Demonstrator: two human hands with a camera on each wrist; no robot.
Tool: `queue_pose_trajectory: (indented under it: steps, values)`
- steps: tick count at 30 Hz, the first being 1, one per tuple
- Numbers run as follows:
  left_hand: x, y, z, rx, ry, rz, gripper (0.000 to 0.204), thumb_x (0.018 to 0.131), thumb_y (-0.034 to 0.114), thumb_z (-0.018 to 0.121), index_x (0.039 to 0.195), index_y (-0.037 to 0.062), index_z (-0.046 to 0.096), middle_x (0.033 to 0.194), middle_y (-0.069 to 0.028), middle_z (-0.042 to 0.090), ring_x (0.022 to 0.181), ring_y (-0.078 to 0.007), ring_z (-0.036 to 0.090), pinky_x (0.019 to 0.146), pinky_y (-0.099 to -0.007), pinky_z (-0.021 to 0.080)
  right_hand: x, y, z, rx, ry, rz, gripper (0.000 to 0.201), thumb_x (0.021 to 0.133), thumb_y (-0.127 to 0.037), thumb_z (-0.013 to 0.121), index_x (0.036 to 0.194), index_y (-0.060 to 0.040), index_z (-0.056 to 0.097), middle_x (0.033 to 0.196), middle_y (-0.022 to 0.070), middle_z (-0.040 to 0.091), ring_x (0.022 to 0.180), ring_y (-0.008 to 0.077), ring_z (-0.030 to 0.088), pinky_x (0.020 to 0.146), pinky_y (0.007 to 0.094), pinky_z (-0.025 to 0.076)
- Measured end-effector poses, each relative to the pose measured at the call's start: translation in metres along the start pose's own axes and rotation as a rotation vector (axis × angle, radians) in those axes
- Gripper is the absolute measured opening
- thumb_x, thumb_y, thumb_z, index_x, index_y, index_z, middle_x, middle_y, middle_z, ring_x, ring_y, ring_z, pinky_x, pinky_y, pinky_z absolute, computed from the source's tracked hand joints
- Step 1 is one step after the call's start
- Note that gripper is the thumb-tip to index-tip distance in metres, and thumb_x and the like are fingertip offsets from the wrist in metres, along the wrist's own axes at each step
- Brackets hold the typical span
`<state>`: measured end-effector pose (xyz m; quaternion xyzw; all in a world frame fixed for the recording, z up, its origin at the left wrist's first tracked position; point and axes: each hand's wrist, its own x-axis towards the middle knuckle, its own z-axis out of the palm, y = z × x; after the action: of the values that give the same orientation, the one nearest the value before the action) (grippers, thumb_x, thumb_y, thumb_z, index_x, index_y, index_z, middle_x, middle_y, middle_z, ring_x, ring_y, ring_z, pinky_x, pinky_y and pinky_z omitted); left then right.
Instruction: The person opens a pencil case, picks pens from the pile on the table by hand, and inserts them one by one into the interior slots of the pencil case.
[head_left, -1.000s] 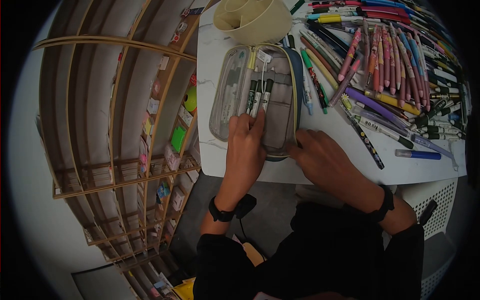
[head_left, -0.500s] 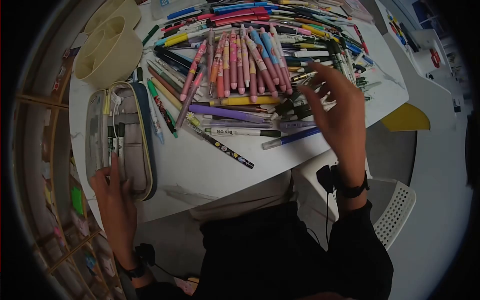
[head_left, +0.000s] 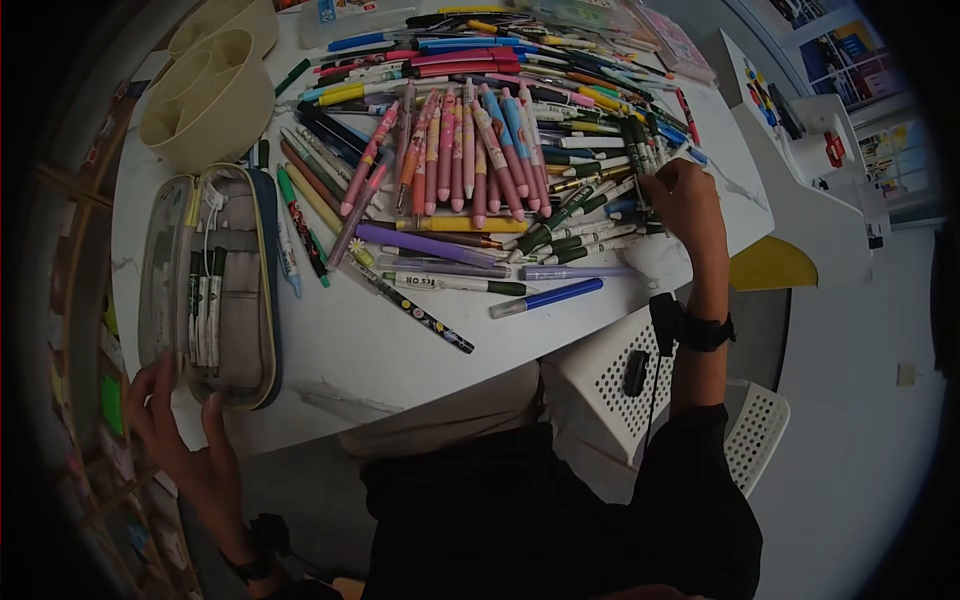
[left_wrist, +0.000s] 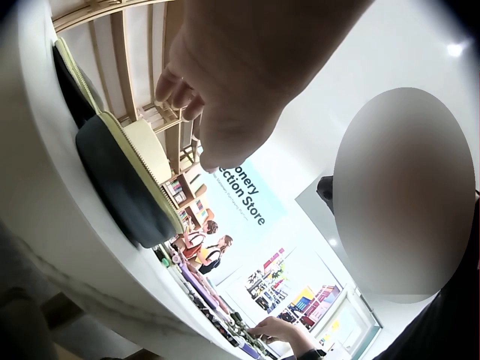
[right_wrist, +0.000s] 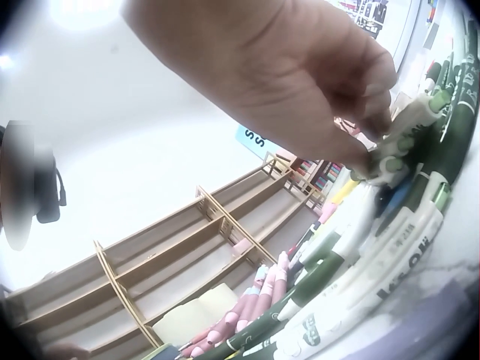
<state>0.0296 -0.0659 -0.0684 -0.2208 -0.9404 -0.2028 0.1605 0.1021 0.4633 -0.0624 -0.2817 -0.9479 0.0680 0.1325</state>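
The person wore a black top with sleeves ending above the wrists, and light beige trousers showed at the lap. A black band circled the right wrist, carrying a small black camera unit with a thin black cable hanging from it. A matching black band with a dark unit sat on the left wrist. Both hands were bare.

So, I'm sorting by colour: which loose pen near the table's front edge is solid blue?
The blue pen with a clear cap, lying alone nearest the front edge, right of the black patterned pen.
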Motion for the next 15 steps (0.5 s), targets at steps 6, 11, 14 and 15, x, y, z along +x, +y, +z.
queue_pose_trajectory:
  steps: [6,11,14,15]
  values:
    - [-0.006,-0.001,-0.004,-0.003,0.070,-0.011,0.045,0.086,0.008,0.062,0.129,0.0038,0.052,0.128,-0.0155,0.047,0.119,-0.0316,0.047,0.096,-0.0434,0.040,0.016,0.001,-0.008,-0.006,-0.221,0.072,0.031,0.082,-0.026,0.071,0.080,0.0052,0.066,0.068,0.0163,0.066,0.063,0.0253,0.065,0.060,0.0348,0.049]
    - [-0.010,-0.001,-0.006,-0.005,0.109,-0.016,0.048,0.084,0.009,0.063,0.129,0.0009,0.050,0.127,-0.0167,0.047,0.119,-0.0328,0.046,0.099,-0.0441,0.038,0.024,0.013,-0.005,-0.021,-0.172,-0.017,0.030,0.083,-0.025,0.069,0.082,0.0044,0.067,0.070,0.0153,0.067,0.063,0.0247,0.065,0.061,0.0344,0.050]
    - [-0.011,0.001,-0.007,-0.035,0.125,-0.016,0.049,0.083,0.010,0.063,0.130,0.0007,0.049,0.127,-0.0170,0.047,0.119,-0.0327,0.046,0.098,-0.0438,0.038,0.022,0.016,-0.001,0.058,-0.088,-0.077,0.028,0.083,-0.024,0.069,0.085,0.0040,0.067,0.073,0.0156,0.068,0.064,0.0250,0.066,0.063,0.0342,0.051]
    - [-0.012,0.001,-0.007,-0.034,0.126,-0.009,0.047,0.086,0.011,0.061,0.131,0.0016,0.048,0.129,-0.0163,0.047,0.119,-0.0311,0.047,0.096,-0.0426,0.040,0.023,0.014,-0.001,0.060,-0.086,-0.079,0.028,0.083,-0.024,0.069,0.085,0.0040,0.067,0.073,0.0156,0.068,0.064,0.0250,0.066,0.063,0.0342,0.051]
